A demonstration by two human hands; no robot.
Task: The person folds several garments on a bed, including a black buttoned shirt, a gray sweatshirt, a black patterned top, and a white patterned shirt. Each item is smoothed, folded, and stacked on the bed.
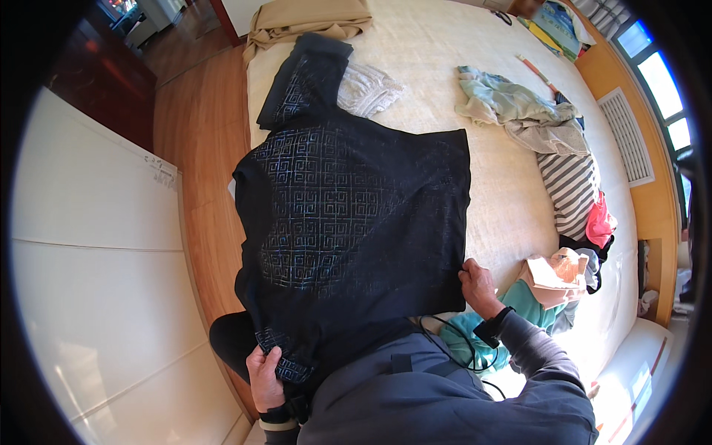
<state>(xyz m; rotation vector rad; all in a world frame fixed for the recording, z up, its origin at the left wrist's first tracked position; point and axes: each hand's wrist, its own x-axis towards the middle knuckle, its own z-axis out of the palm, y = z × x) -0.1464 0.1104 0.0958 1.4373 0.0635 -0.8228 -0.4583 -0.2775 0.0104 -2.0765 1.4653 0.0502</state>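
Black tee (pixel 348 215) looks light, soft and floppy — left hand (pixel 265 380) pinches the sleeve (pixel 295 366), right hand (pixel 480 285) the hem (pixel 463 185) — so edges seem the best grab.

Shirt (pixel 348 208) on bed (pixel 508 215); other clothes (pixel 567 189) right; floor (pixel 211 256) left

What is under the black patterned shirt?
Cream bedding shows beside the shirt, and a white cloth sticks out from under its far sleeve. Anything fully beneath is covered and cannot be seen.
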